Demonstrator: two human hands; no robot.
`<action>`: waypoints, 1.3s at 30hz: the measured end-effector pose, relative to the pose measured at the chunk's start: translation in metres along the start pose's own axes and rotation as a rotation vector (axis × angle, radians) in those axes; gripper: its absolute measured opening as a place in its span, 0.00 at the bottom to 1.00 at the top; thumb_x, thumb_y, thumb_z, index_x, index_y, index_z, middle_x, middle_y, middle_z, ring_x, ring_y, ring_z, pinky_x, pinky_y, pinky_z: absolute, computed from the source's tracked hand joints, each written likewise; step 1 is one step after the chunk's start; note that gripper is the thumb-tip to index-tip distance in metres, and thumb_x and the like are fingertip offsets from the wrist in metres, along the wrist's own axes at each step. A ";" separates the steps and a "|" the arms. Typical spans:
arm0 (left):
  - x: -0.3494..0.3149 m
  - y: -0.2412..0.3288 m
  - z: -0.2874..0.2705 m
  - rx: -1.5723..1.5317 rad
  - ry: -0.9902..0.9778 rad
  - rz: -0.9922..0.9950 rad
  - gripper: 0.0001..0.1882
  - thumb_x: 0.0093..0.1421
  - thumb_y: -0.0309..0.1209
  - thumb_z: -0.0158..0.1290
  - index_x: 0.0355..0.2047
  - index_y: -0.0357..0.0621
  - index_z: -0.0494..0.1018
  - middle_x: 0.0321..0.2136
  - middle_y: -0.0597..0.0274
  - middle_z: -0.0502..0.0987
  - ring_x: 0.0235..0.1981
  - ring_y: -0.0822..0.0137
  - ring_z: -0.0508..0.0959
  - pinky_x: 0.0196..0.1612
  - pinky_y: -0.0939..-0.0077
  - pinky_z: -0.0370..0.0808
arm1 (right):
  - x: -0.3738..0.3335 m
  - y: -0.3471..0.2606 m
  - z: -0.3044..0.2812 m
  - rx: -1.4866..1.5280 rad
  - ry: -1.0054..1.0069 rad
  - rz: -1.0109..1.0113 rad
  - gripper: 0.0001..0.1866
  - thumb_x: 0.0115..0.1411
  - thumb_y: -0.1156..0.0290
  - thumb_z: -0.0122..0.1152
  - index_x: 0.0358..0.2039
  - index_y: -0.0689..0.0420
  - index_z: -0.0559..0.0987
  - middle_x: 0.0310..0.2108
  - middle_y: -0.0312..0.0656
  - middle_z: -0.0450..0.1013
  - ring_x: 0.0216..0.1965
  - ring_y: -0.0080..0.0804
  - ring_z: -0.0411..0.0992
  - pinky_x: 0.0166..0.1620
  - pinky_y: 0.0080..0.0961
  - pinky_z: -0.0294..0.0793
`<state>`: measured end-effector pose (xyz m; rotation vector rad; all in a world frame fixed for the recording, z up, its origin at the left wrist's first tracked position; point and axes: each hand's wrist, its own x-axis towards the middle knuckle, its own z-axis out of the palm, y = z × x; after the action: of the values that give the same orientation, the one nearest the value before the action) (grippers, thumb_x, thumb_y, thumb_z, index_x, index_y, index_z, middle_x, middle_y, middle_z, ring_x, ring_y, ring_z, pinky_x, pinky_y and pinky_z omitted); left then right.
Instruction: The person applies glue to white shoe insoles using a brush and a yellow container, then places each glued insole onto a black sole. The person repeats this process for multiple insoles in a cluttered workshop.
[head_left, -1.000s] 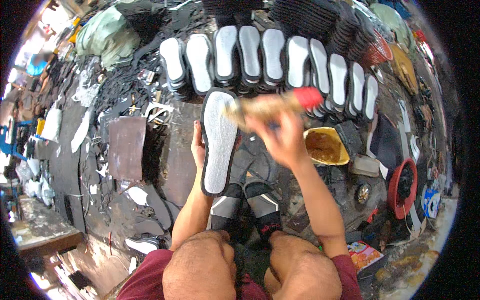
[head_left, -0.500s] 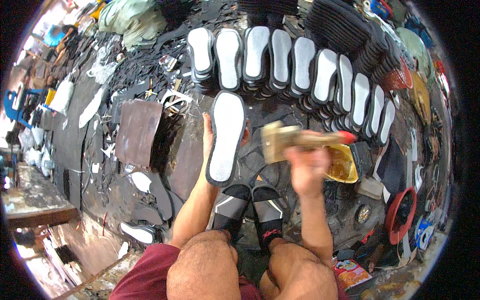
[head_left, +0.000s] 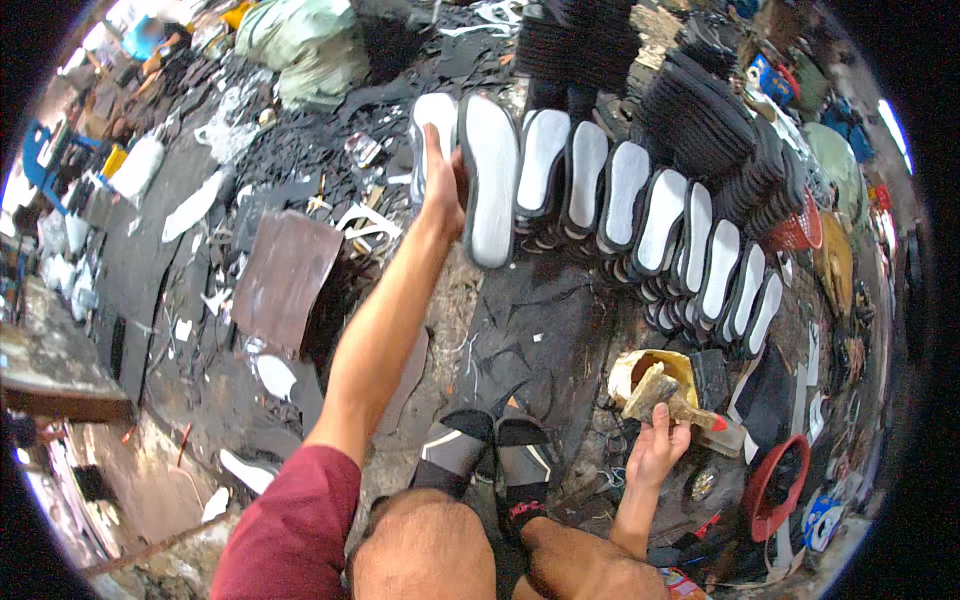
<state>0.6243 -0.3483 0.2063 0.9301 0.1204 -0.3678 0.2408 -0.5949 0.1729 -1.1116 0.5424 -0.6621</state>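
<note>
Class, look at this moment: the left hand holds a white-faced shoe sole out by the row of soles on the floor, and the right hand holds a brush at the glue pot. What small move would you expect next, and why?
Probably the left hand lowers the sole into the row of soles, overlapping its neighbour. It already hovers at the row's left end, white face up like the others, while the right hand rests the brush at the glue pot.

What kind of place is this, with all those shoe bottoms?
Probably a small shoe-making workshop. Rows of white-faced soles lie on the floor, the left hand holds a sole, and the right hand holds a brush at a glue pot.
</note>
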 end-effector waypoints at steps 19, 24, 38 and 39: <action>0.030 -0.096 0.047 1.300 0.756 0.424 0.56 0.39 0.42 0.73 0.65 0.45 0.54 0.53 0.44 0.66 0.54 0.41 0.68 0.59 0.49 0.68 | -0.013 -0.001 0.014 -0.076 0.049 -0.129 0.24 0.60 0.80 0.64 0.57 0.65 0.70 0.54 0.44 0.72 0.54 0.33 0.71 0.61 0.33 0.67; 0.013 -0.092 0.025 0.991 0.652 0.686 0.42 0.45 0.36 0.62 0.61 0.35 0.62 0.51 0.39 0.72 0.54 0.43 0.73 0.60 0.57 0.69 | -0.023 -0.001 0.003 -0.147 0.084 -0.118 0.23 0.58 0.80 0.66 0.54 0.65 0.71 0.51 0.43 0.73 0.51 0.31 0.71 0.58 0.29 0.68; 0.009 -0.038 -0.016 -0.564 0.096 0.124 0.29 0.59 0.46 0.37 0.50 0.35 0.71 0.37 0.49 0.78 0.32 0.48 0.81 0.27 0.66 0.76 | -0.021 0.001 0.005 -0.200 0.051 -0.124 0.23 0.61 0.81 0.63 0.56 0.65 0.70 0.49 0.41 0.73 0.49 0.29 0.71 0.55 0.27 0.70; 0.002 -0.035 -0.015 -0.611 0.108 0.094 0.30 0.59 0.46 0.37 0.51 0.35 0.71 0.38 0.48 0.78 0.32 0.47 0.80 0.27 0.66 0.77 | -0.022 0.001 0.003 -0.195 0.059 -0.125 0.23 0.61 0.81 0.63 0.56 0.65 0.70 0.49 0.41 0.73 0.49 0.29 0.71 0.55 0.27 0.69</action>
<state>0.6145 -0.3559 0.1699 0.3489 0.2705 -0.1740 0.2284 -0.5769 0.1750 -1.3200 0.6010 -0.7641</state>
